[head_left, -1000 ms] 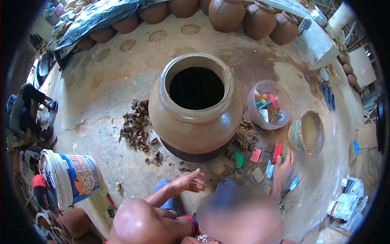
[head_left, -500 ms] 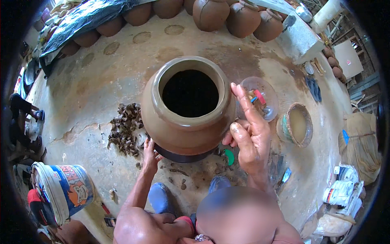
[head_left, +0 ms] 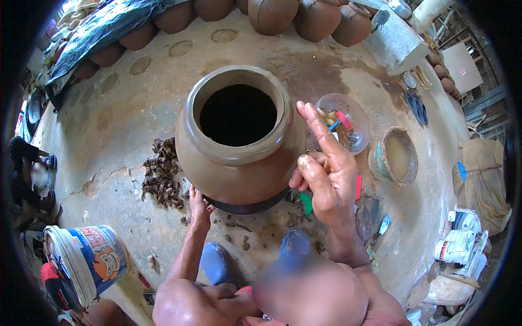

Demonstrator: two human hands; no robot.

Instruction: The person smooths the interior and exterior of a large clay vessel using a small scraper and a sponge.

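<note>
A large brown clay pot (head_left: 239,157) with a wide dark mouth stands on a dark round base on the concrete floor. My left hand (head_left: 199,209) reaches down to the pot's lower left side, fingers spread against the base edge. My right hand (head_left: 325,168) is raised at the pot's right side, forefinger stretched upward, other fingers curled toward the wall; it holds nothing that I can see. A green tool (head_left: 307,203) lies on the floor just under that hand.
A clear bowl of coloured tools (head_left: 345,121) and a bowl of muddy water (head_left: 396,158) sit to the right. Clay scraps (head_left: 162,174) lie left of the pot. A painted bucket (head_left: 87,262) stands lower left. Fired pots (head_left: 274,16) line the far edge.
My right hand rose from the tools on the floor to the pot's right side. My left hand went from mid-air down to the pot's lower left base.
</note>
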